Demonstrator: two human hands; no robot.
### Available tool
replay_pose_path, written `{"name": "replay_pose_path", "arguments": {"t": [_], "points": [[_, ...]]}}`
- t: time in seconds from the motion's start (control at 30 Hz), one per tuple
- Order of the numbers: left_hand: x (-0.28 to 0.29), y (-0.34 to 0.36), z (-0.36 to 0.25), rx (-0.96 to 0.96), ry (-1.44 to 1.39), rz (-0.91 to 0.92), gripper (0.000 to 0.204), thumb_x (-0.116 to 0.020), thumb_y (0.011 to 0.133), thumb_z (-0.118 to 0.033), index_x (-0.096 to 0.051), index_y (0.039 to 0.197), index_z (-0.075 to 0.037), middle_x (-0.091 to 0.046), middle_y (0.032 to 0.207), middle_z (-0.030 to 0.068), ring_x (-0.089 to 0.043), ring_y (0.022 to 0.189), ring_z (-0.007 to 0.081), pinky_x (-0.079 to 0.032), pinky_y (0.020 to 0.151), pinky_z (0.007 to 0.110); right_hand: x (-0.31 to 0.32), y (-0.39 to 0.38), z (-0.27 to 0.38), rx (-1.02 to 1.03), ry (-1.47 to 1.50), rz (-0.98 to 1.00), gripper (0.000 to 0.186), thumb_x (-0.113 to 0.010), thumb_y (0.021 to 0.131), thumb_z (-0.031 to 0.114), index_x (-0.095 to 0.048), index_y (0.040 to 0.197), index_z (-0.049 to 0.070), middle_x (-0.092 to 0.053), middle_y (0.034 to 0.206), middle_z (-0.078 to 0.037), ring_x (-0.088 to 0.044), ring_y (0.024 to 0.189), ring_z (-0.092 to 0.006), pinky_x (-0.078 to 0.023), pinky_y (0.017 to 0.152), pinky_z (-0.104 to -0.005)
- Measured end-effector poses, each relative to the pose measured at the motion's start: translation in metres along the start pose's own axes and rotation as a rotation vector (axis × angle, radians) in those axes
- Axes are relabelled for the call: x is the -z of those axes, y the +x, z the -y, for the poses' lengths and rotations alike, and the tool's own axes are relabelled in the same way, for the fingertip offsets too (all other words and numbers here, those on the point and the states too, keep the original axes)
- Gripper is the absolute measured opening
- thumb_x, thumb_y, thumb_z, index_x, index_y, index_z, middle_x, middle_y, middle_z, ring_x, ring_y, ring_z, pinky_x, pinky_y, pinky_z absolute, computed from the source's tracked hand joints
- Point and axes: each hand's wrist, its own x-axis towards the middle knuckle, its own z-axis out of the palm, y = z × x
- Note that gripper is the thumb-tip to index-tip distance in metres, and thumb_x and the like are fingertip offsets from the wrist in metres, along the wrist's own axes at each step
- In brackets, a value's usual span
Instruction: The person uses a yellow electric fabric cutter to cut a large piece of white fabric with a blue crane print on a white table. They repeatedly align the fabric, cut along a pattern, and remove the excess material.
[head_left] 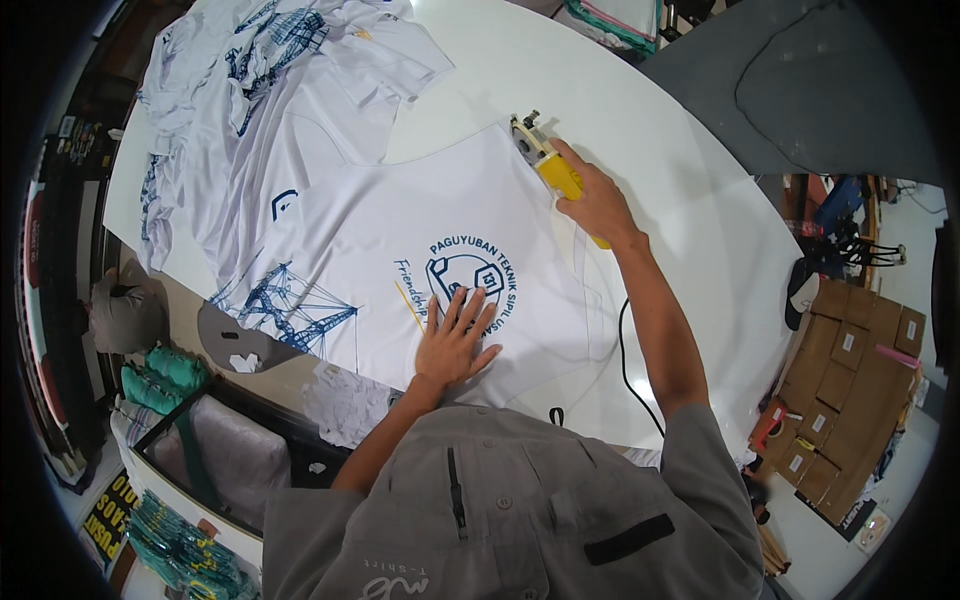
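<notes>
- A white fabric panel point(400, 240), cut in the shape of a shirt front, is laid flat near the middle of a large white surface point(620, 110). It is printed with a round dark-blue emblem and, toward its lower left corner, a blue line drawing of a crane-like structure. A thin yellow stroke is seen just left of the emblem.
- To the left and above, a loose pile of similar white printed panels point(260, 70) is spread over the surface, partly overlapping the flat panel's upper left edge.
- Beyond the surface's left edge, folded teal cloth point(165, 375) and a grey bundle point(125, 310) are seen lower down.
- The left hand point(455, 335) is pressed flat on the panel with fingers spread, covering the lower part of the emblem; nothing is gripped by it.
- A yellow handheld electric fabric cutter point(545, 160) is set at the panel's upper right edge, its metal head pointing away from the person.
- The right hand point(595, 205) is wrapped around the cutter's yellow handle in a firm grasp.
- A black power cord point(625, 350) is trailed from beneath the right forearm back across the surface toward the person's grey shirt.
- At far right, beyond the surface, stacked brown cardboard boxes point(850, 380) are seen on the floor.
</notes>
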Motion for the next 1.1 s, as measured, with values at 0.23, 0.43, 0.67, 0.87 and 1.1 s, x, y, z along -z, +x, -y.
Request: {"name": "replay_pose_path", "arguments": {"t": [0.23, 0.43, 0.67, 0.87, 1.1], "points": [[0.002, -0.001, 0.000, 0.006, -0.020, 0.031, 0.073, -0.050, 0.103, -0.065, -0.041, 0.163, -0.025, -0.024, 0.176, 0.0034, -0.018, 0.162, 0.0301, -0.016, 0.127, 0.067, 0.004, 0.030, 0.017, 0.024, -0.002, 0.025, 0.098, -0.073, 0.081, 0.014, -0.031, 0.165, 0.041, -0.068, 0.122, -0.021, -0.066, 0.119, -0.0402, -0.053, 0.102, -0.0476], [-0.001, -0.002, 0.001, -0.019, -0.047, 0.004, 0.075, -0.056, 0.100, -0.063, -0.042, 0.162, -0.023, -0.027, 0.174, 0.0066, -0.020, 0.161, 0.0339, -0.016, 0.125, 0.070, 0.005, 0.061, 0.007, 0.026, 0.135, -0.011, 0.099, -0.073, 0.081, 0.009, -0.032, 0.167, 0.037, -0.067, 0.134, -0.017, -0.065, 0.122, -0.0344, -0.052, 0.103, -0.0397], [-0.002, -0.002, -0.002, -0.016, -0.004, -0.021, 0.073, -0.055, 0.102, -0.060, -0.042, 0.163, -0.022, -0.028, 0.174, 0.0083, -0.022, 0.161, 0.0344, -0.022, 0.123, 0.070, 0.036, 0.024, -0.108, -0.245, 0.875, -0.183, 0.062, -0.072, 0.088, 0.022, -0.052, 0.145, 0.007, -0.066, 0.112, -0.009, -0.065, 0.095, -0.0197, -0.055, 0.080, -0.0358], [0.007, -0.002, -0.004, -0.029, 0.075, -0.004, 0.075, -0.047, 0.104, -0.066, -0.037, 0.165, -0.024, -0.023, 0.176, 0.0071, -0.020, 0.162, 0.0350, -0.020, 0.124, 0.070, 0.044, -0.075, -0.282, -0.352, 1.055, -0.536, 0.028, -0.067, 0.094, 0.022, -0.065, 0.118, 0.007, -0.062, 0.086, -0.003, -0.059, 0.070, -0.0143, -0.052, 0.061, -0.0318], [0.006, -0.004, -0.005, -0.010, 0.111, 0.006, 0.074, -0.046, 0.104, -0.067, -0.037, 0.165, -0.026, -0.023, 0.176, 0.0062, -0.019, 0.162, 0.0335, -0.018, 0.126, 0.068, 0.046, -0.190, -0.391, -0.521, 1.034, -0.806, 0.032, -0.068, 0.089, 0.025, -0.069, 0.113, 0.004, -0.064, 0.090, -0.005, -0.063, 0.075, -0.0166, -0.053, 0.066, -0.0316]]}}
